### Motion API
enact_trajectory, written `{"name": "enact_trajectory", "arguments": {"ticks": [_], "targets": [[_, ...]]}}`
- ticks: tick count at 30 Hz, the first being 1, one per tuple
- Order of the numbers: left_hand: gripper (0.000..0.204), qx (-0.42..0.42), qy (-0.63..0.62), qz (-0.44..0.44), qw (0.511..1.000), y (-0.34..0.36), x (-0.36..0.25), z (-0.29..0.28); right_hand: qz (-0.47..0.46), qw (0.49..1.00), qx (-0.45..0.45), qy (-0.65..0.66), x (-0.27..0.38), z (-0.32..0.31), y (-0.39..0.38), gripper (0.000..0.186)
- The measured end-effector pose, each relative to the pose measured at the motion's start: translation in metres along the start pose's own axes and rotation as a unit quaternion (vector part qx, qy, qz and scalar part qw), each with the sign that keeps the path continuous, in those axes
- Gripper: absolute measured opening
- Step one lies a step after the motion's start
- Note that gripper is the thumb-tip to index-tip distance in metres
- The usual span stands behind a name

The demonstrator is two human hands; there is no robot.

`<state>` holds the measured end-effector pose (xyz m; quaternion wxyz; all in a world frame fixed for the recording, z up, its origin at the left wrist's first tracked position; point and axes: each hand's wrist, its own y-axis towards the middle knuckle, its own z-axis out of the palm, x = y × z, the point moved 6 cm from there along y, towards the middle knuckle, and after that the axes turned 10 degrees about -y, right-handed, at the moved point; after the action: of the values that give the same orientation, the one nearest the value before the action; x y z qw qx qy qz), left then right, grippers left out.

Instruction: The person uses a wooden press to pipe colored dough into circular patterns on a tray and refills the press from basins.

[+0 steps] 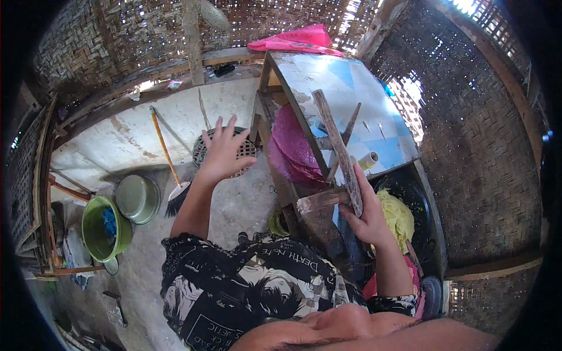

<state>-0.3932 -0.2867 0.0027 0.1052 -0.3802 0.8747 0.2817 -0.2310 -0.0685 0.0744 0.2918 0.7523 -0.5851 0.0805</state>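
My right hand (370, 213) is closed around the lower end of a long, rough length of wood (336, 137). A short, thick wood piece (319, 200) and a thinner branch (352, 125) cross it; I cannot tell whether they are joined to it. Raised on the left, my left hand (224, 151) is open, its fingers spread, holding nothing. Beyond its fingers a round basket with a perforated side (202, 151) stands by the wall. Behind the wood is a cabinet with a worn blue-and-white top (307, 73), and a pale tube (368, 159) shows near its edge.
Purple-pink plastic (287, 140) fills the cabinet's open side. Yellow cloth (396, 217) lies in a dark basin (429, 219) at the right. On the left are a broom (164, 143), a green tub (126, 234) and a grey-green basin (137, 199). Woven walls (468, 128) surround the concrete floor.
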Motion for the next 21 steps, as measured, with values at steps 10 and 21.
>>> {"name": "enact_trajectory", "arguments": {"ticks": [10,21], "targets": [[0.03,0.465,-0.472,0.161,0.732,-0.01,-0.103,0.044,-0.011,0.997,0.046,-0.059,0.016,0.011,0.014,0.074],[0.051,0.409,-0.44,0.084,0.795,-0.019,-0.084,0.077,-0.042,0.989,0.112,-0.091,0.029,0.039,0.019,0.078]]}}
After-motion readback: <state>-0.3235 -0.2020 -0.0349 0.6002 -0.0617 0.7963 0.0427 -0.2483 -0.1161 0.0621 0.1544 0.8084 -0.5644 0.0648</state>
